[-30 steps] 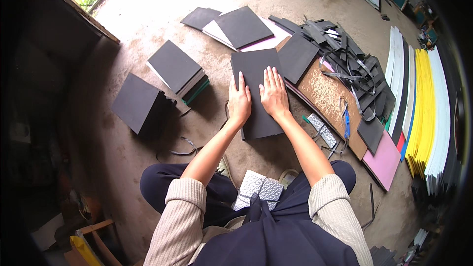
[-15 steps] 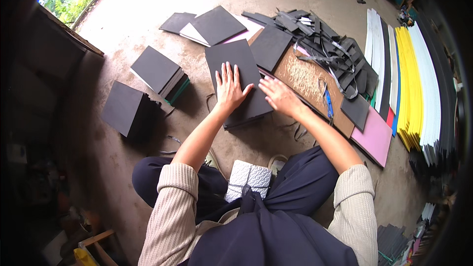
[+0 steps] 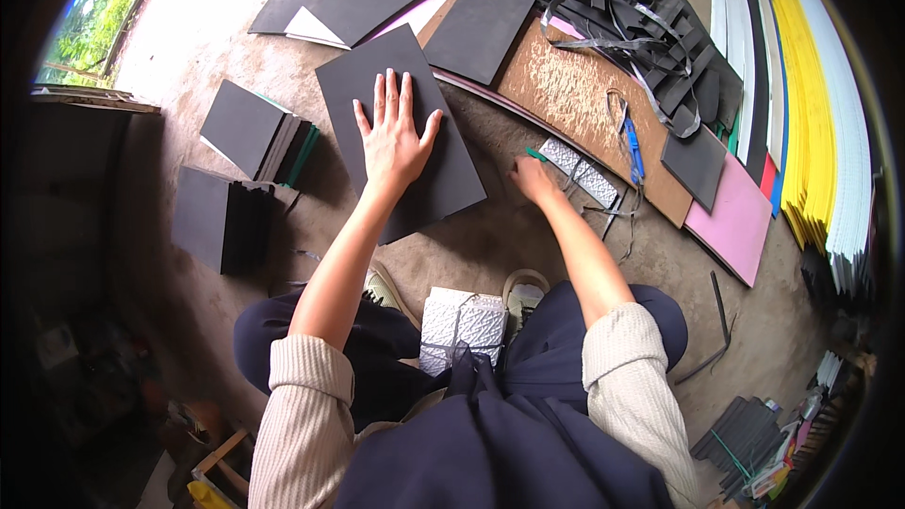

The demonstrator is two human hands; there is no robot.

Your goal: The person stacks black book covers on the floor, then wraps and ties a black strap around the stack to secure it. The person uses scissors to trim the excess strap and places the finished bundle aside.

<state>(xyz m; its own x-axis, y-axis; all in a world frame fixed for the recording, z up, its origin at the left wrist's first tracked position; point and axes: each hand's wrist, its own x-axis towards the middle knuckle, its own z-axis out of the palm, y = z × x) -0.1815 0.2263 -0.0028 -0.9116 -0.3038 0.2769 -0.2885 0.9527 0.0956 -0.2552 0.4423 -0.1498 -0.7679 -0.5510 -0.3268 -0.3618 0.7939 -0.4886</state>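
My left hand [image 3: 393, 143] lies flat with fingers spread on a large black foam-like sheet [image 3: 353, 85], which tops a stack in front of me. My right hand [image 3: 534, 179] is closed, just right of that stack. A small green piece [image 3: 535, 154] pokes out at its fingers; its kind does not show. Beside that hand, a white textured block [image 3: 584, 174] tied with a dark strap rests by the brown board [image 3: 650, 193]. Another tied white textured block [image 3: 462, 328] sits between my feet.
Two stacks of dark sheets, one farther [image 3: 247, 127] and one nearer [image 3: 203, 217], stand at left. Dark offcut strips [image 3: 650, 47] heap on the far right. A blue-handled tool [image 3: 633, 151] lies on the board, near a pink sheet [image 3: 735, 221]. Yellow sheets [image 3: 806, 113] line the right side.
My right hand has left the black stack's edge, moved down beside it and closed. The left hand stays flat on the top sheet. The view has shifted, showing the white block beside the board.
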